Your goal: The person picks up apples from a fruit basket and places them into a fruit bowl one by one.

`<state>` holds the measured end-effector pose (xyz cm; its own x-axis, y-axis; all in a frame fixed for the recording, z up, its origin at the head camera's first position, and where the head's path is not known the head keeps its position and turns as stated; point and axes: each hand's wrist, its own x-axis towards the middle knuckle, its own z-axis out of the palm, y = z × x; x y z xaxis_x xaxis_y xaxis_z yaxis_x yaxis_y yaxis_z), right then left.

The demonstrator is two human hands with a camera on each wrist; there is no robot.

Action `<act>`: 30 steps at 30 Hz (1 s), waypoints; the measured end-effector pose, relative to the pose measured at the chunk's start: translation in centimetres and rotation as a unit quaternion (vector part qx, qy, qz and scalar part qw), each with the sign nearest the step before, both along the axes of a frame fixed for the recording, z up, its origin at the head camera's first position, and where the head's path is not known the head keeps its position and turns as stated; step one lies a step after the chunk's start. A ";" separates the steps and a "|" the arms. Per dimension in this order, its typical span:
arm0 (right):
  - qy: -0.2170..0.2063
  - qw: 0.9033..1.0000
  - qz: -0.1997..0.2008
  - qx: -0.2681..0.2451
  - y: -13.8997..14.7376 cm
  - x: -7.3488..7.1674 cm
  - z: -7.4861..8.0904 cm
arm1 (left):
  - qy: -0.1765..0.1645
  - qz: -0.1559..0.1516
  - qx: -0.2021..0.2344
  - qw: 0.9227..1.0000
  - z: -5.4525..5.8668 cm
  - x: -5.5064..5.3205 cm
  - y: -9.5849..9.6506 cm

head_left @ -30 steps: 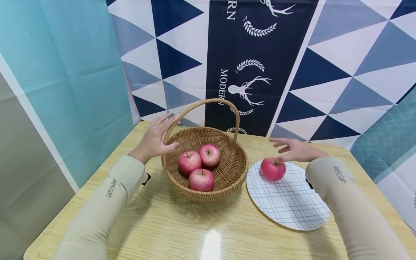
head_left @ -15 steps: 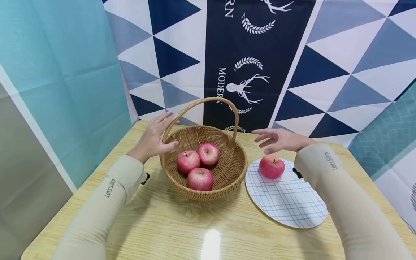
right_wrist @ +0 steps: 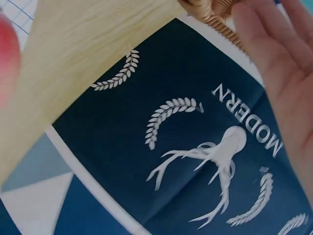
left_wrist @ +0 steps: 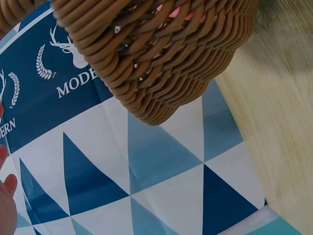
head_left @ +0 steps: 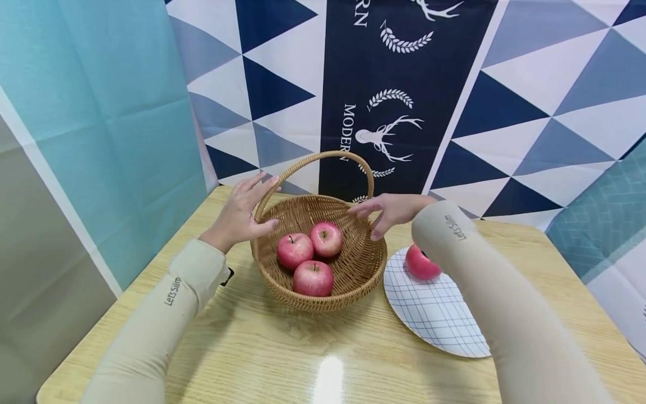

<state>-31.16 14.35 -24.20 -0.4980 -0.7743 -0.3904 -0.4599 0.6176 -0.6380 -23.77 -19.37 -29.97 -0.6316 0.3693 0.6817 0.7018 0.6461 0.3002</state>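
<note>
A wicker basket [head_left: 303,303] with a tall arched handle [head_left: 323,157] holds three red apples, at the left [head_left: 295,251], at the back [head_left: 326,239] and in front [head_left: 313,279]. My left hand [head_left: 239,216] is at the handle's left side, thumb spread apart over the rim and fingers reaching behind the handle. On the opposite side, my right hand [head_left: 393,210] reaches over the right rim, fingertips near the handle's foot, thumb apart from the fingers. Another red apple [head_left: 421,264] lies on a round checked plate [head_left: 429,314], partly hidden by my right sleeve.
Everything stands on a light wooden table [head_left: 282,359]. A patterned cloth [head_left: 282,84] with triangles and deer heads hangs right behind the basket. To the left hangs a turquoise cloth [head_left: 101,112].
My right hand has moved left from above the apple on the plate to the basket's right rim. My left hand and the apples have stayed in place.
</note>
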 end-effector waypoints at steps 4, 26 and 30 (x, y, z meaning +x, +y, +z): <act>0.007 0.999 -0.002 0.050 -2.6 -0.5 0.5 | 0.004 0.002 -0.015 1.000 0.2 0.0 -0.1; -0.125 0.984 -0.108 -0.074 -7.9 -2.6 -2.7 | -0.003 -0.003 -0.014 1.000 0.4 -0.1 0.1; -0.109 0.987 -0.112 -0.040 -8.4 -3.2 -3.8 | -0.008 0.000 -0.016 1.000 0.4 0.0 0.0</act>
